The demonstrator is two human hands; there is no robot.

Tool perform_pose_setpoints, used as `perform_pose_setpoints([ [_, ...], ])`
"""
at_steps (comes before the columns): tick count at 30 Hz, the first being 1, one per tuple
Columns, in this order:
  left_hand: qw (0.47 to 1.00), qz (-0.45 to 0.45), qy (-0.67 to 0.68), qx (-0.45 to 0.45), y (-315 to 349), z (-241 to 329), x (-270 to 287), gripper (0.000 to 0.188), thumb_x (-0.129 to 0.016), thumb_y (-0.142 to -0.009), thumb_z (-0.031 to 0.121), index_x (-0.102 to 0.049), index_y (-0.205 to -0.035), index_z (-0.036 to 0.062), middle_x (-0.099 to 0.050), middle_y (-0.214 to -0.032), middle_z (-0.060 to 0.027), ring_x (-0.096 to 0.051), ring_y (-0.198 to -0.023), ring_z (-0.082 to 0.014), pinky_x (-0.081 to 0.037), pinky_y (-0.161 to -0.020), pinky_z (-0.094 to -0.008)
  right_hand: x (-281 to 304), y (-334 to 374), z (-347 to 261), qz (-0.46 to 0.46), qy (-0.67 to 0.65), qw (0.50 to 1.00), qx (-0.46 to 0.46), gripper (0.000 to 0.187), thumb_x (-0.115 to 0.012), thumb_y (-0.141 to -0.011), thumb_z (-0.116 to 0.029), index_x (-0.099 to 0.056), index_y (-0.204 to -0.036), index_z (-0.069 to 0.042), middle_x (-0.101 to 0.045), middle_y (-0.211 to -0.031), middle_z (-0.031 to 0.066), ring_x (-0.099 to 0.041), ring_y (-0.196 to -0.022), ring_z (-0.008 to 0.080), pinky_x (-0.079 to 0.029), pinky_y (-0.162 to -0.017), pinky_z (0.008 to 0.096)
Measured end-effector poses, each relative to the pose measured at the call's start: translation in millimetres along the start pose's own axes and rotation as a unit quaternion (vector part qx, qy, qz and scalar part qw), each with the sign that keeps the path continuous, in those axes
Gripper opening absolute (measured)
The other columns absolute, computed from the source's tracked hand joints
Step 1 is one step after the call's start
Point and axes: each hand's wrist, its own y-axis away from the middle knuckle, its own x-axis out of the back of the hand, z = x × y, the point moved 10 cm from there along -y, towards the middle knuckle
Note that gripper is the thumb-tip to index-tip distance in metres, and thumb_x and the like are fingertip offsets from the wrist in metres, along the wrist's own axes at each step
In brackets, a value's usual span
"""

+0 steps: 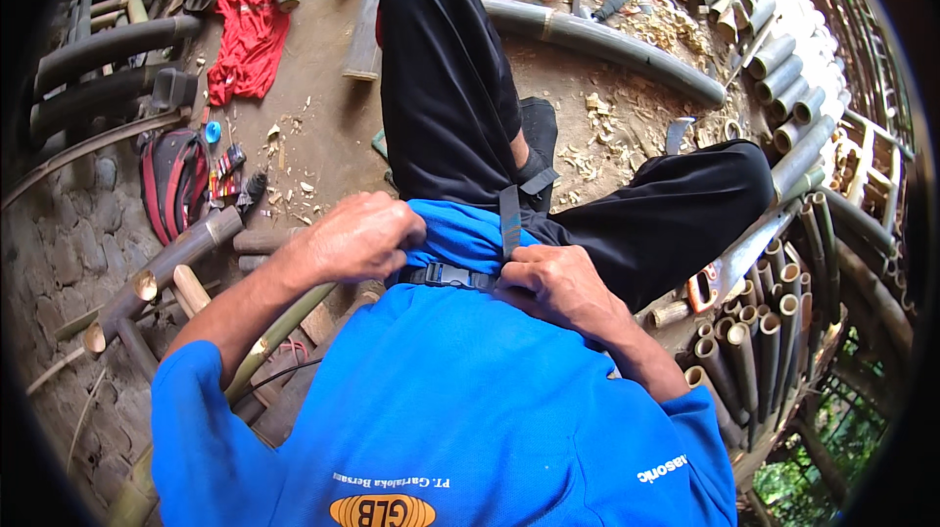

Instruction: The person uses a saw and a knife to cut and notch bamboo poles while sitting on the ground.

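A black waist strap (416,275) with a side-release buckle (452,275) runs across the blue shirt (460,360) at my waist. Beyond the strap, the shirt's hem (455,233) bunches over my black trousers. My left hand (364,235) is closed at the left edge of that bunched cloth, its fingers curled onto it. My right hand (563,282) pinches the strap just right of the buckle. From its fingertips the strap's loose end (510,218) sticks up toward my legs. What lies under both palms is hidden.
Bamboo pieces are stacked along the right, and a long bamboo pole (607,45) lies beyond my legs. A saw with an orange handle (703,287) and a curved blade (678,133) lie at right. A backpack (176,184) and red cloth (247,32) are at left, with scattered shavings.
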Motion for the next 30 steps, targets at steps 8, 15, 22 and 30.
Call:
perform_pose_setpoints([
  [8,0.993,0.009,0.100,0.064,10,-18,-20,0.029,-0.086,-0.075,0.018,-0.073,-0.091,-0.0018,-0.075,-0.083,-0.0165,-0.075,-0.081,-0.0317,-0.058,-0.074,-0.0421,5,-8,3,-0.033,0.001,0.999,-0.002,0.013,-0.075,-0.088,-0.018,-0.071,-0.084,-0.006,-0.067,-0.080,0.0102,-0.070,-0.078,0.0328,-0.054,-0.065,0.0476],
  [15,0.968,0.133,0.213,0.014,22,-40,-27,0.031,-0.086,-0.081,0.019,-0.077,-0.102,-0.0033,-0.078,-0.092,-0.0180,-0.076,-0.087,-0.0275,-0.057,-0.079,-0.0384,6,-13,9,-0.044,-0.020,0.999,-0.006,0.012,-0.075,-0.087,-0.017,-0.071,-0.085,-0.006,-0.068,-0.081,0.0116,-0.070,-0.078,0.0345,-0.054,-0.066,0.0477],
  [22,0.922,0.094,0.374,0.028,12,-60,-44,0.021,-0.088,-0.083,0.016,-0.079,-0.094,-0.0008,-0.076,-0.083,-0.0045,-0.068,-0.080,-0.0102,-0.054,-0.074,-0.0295,2,-15,31,-0.064,-0.119,0.990,-0.042,0.012,-0.080,-0.084,-0.015,-0.075,-0.091,-0.007,-0.072,-0.084,0.0119,-0.071,-0.081,0.0357,-0.056,-0.069,0.0456],
  [30,0.932,0.154,0.325,0.039,26,-49,-41,0.019,-0.085,-0.086,0.015,-0.075,-0.092,0.0001,-0.074,-0.085,-0.0071,-0.069,-0.081,-0.0138,-0.054,-0.072,-0.0326,10,-17,13,-0.065,-0.069,0.995,-0.019,0.019,-0.077,-0.091,-0.022,-0.076,-0.090,-0.004,-0.072,-0.087,0.0151,-0.071,-0.080,0.0376,-0.055,-0.070,0.0465],
])
